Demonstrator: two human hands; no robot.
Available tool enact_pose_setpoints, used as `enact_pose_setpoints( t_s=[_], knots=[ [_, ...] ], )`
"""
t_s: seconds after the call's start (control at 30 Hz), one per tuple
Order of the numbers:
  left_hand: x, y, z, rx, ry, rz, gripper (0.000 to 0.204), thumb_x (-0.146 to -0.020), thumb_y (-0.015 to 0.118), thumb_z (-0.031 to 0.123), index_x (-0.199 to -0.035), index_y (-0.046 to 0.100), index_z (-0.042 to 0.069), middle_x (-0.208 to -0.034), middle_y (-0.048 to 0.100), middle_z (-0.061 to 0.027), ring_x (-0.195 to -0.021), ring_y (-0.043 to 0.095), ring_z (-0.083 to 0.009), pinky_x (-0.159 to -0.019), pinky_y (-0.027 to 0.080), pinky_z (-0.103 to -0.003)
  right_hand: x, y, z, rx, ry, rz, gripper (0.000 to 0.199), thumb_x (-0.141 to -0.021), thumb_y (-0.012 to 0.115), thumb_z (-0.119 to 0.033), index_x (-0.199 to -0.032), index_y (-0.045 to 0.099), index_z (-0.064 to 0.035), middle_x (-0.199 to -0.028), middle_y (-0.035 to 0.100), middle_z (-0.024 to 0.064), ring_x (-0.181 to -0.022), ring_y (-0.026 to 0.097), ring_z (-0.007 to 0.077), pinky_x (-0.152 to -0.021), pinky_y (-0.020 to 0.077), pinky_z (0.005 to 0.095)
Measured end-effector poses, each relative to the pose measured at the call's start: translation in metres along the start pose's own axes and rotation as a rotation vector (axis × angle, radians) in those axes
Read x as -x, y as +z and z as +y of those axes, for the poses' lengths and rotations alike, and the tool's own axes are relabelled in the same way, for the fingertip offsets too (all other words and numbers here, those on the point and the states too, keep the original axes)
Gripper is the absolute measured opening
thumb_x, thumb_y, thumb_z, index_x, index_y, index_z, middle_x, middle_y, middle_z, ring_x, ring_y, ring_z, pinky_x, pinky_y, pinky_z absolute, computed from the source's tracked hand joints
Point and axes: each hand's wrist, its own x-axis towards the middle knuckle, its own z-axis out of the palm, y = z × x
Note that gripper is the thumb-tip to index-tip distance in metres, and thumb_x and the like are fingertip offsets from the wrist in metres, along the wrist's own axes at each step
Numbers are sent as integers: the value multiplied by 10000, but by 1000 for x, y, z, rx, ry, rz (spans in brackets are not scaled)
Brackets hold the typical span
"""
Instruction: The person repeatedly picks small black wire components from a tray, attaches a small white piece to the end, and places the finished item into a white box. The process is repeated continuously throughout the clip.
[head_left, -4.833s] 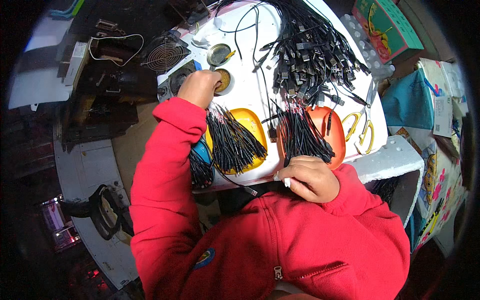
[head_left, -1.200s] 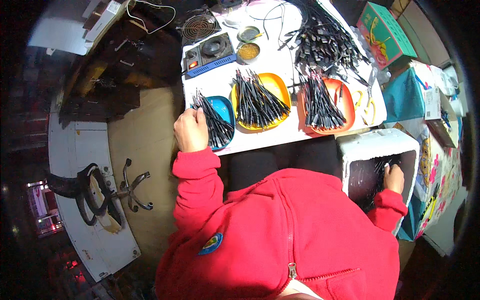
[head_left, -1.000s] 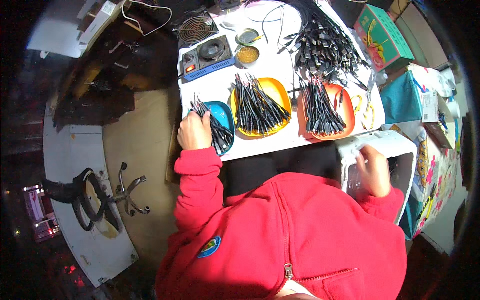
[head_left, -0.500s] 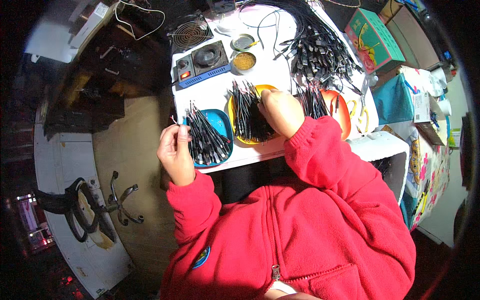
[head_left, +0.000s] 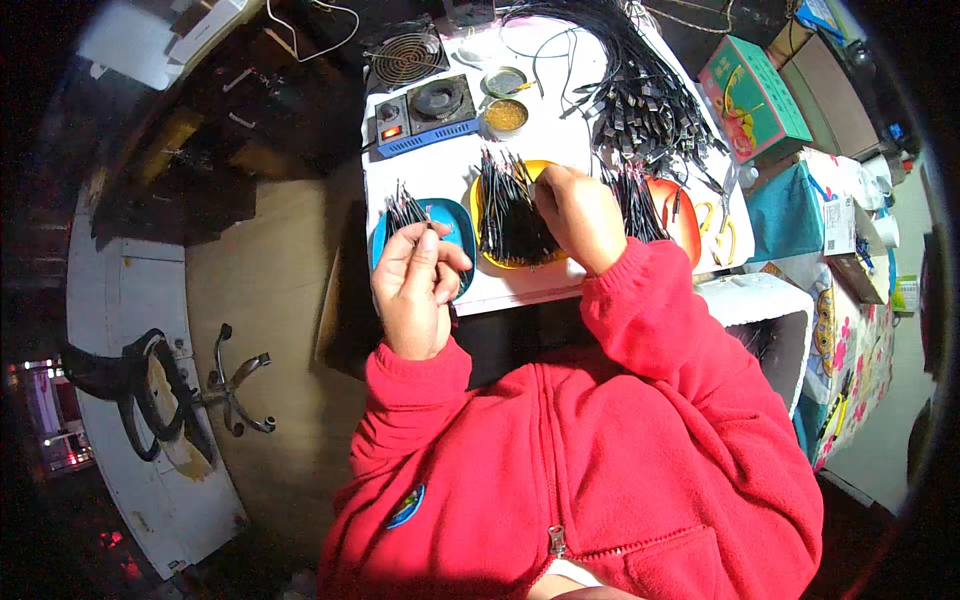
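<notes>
My left hand [head_left: 415,290] is in front of the blue tray [head_left: 380,237], thumb and forefinger pinched on a thin black cable [head_left: 430,226], of which only a short end shows. Behind those fingers, short black cables [head_left: 402,208] with bare wire tips lie in the blue tray, partly hidden by the hand. My right hand [head_left: 583,218] is closed at the right side of the yellow tray [head_left: 538,168]; what its fingertips grip, if anything, is hidden. A thick bundle of similar cables [head_left: 508,210] fills the yellow tray.
More cables [head_left: 632,200] lie by the red tray [head_left: 683,225], beside yellow-handled scissors [head_left: 722,235]. Further back stand a blue heating unit [head_left: 430,115] with a lit switch, a tin of amber material [head_left: 506,117] and a large heap of black cables [head_left: 640,115].
My left hand has moved right, from the blue tray's left edge to in front of it. My right hand stays at the yellow tray. The whole view has shifted slightly.
</notes>
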Motion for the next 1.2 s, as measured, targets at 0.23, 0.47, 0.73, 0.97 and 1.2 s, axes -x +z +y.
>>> enact_pose_setpoints(
  t_s=[0.23,0.47,0.73,0.97,1.2],
  knots=[
    [19,25,1,100,7,85,98,-925,548,71,-959,611,4,-988,660,-147,-876,652,-180,-729,561,-325,35,-43,-52,-582,-131,-76,68,-855,621,-53,-898,613,-1,-691,582,76,-549,519,108,-510,430,248],
    [38,43,-2,137,15,15,169,-906,566,39,-1051,644,3,-1161,615,-121,-1017,615,-175,-730,533,-276,62,-48,-70,-644,-52,-150,101,-815,630,-99,-835,587,-10,-724,582,148,-611,586,292,-550,452,355],
    [50,51,-9,57,19,-12,173,-893,596,36,-1049,645,-20,-1073,650,-117,-928,630,-152,-731,510,-239,75,-54,-69,-554,-144,-76,86,-838,653,-79,-865,610,-9,-689,574,70,-548,533,127,-494,424,260],
    [59,51,-6,-67,113,-23,109,-896,611,66,-958,628,-21,-825,673,-82,-617,576,-89,-560,461,-190,67,-72,-59,-810,82,-190,82,-878,630,-53,-898,603,21,-796,617,12,-725,556,47,-647,461,194],
    [62,51,-4,-95,76,-59,124,-916,577,68,-986,595,-32,-771,657,-110,-509,428,-26,-460,306,-170,59,-67,-56,-1257,155,-324,133,-892,624,-79,-985,600,13,-891,625,22,-811,580,83,-744,480,231]
  ],
)
